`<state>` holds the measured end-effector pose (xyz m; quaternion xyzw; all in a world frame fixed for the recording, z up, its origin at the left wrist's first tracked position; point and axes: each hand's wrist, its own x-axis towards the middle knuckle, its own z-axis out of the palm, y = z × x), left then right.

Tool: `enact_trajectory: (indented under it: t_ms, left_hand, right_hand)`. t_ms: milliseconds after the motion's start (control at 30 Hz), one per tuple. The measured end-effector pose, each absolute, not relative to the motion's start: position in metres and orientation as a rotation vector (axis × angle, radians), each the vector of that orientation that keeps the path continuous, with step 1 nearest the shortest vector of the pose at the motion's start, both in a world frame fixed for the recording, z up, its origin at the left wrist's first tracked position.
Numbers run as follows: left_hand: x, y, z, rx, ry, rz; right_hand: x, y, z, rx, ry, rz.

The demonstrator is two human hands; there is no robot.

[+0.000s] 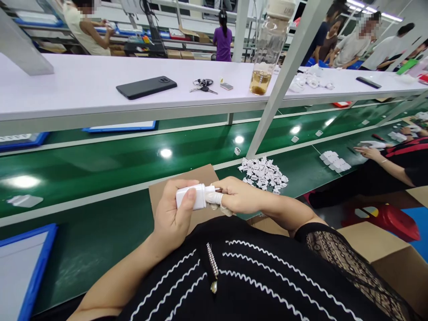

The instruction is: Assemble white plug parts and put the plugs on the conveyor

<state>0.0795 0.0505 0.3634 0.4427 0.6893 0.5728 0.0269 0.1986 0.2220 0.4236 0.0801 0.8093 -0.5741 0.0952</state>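
My left hand (174,216) is wrapped round a small white plastic charger body (190,196), thumb pressed on its side. My right hand (239,196) is closed in a pinch on the charger's right end, with white finger cots on the fingertips. Both hands are held just above a brown cardboard sheet (160,191) at the near edge of the green conveyor belt (117,160). A pile of small white plastic parts (262,174) lies on the belt just right of my hands.
A white shelf (83,89) above the belt carries a black phone (146,86), keys (203,84) and a glass bottle (267,49). A slanted white post (284,76) crosses in front. Blue-framed trays (20,267) sit at left. A co-worker's hand (368,152) works at right near white parts (334,161).
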Motion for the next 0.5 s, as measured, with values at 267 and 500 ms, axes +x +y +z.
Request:
enact_trajectory:
  t_ms: [267,500]
  left_hand:
    - [0.074,0.046,0.345,1.307,2.084,1.642]
    - [0.063,0.049,0.360,1.806,2.201,1.496]
  right_hand:
    - [0.197,0.229,0.422,0.229,2.338,-1.621]
    - [0.201,0.227,0.417,0.210,2.457,-1.548]
